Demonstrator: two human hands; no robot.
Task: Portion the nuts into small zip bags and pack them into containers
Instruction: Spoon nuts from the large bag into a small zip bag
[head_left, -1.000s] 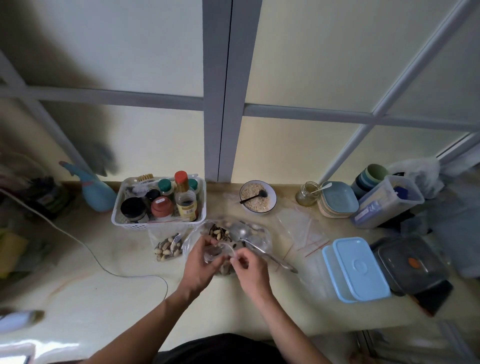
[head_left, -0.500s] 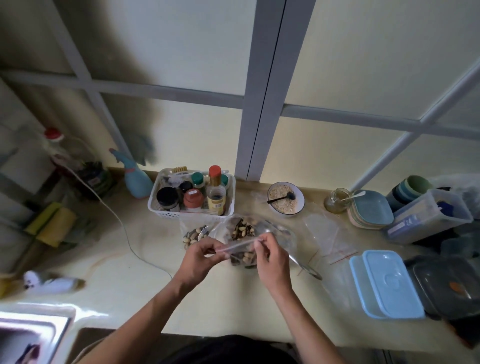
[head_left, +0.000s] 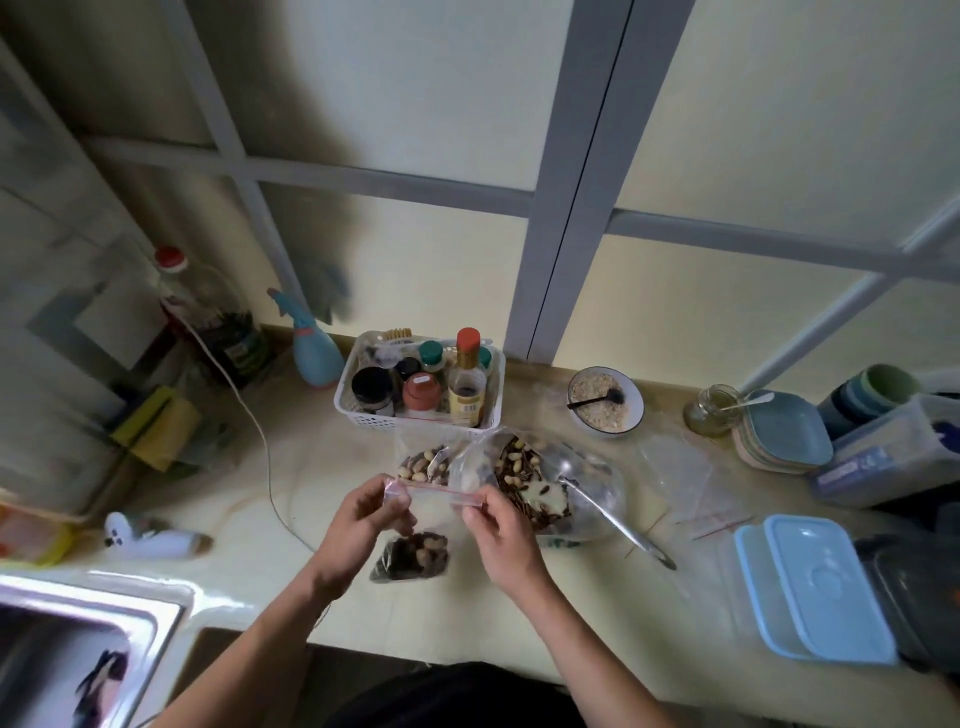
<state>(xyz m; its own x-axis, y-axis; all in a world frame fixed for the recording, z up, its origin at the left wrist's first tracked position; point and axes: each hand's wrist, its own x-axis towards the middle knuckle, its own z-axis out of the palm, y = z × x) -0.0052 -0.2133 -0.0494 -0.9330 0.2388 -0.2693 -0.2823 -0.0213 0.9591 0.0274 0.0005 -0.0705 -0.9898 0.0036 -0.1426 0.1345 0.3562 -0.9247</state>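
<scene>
I see my left hand (head_left: 358, 525) pinching the left end of the small zip bag (head_left: 415, 530) at its red-lined seal strip, and my right hand (head_left: 501, 530) pinching the right end of that same strip. The bag hangs between both hands above the table (head_left: 249, 551), its lower part dark with nuts.

Just behind the bag lies the big clear bag of nuts (head_left: 524, 483), open, with a metal ladle (head_left: 613, 514) resting in it, handle pointing right. Beside it, left of the big bag and directly behind my left hand, sits a filled small bag (head_left: 421, 462) of pale nuts. Further behind the zip bag stands a white basket (head_left: 415, 415) of jars and bottles; a yellow label shows on one bottle, but I cannot read any of its writing.

Right of the basket is a bowl of oats (head_left: 605, 402) with a dark spoon in it. Right of the zip bag lie empty zip bags (head_left: 685, 478), then two light blue lidded containers (head_left: 810, 587), stacked. A clear tub (head_left: 883, 457) behind them carries a blue label, too blurred to read. Left of the zip bag, a steel sink (head_left: 78, 660) sits at the table's edge.
</scene>
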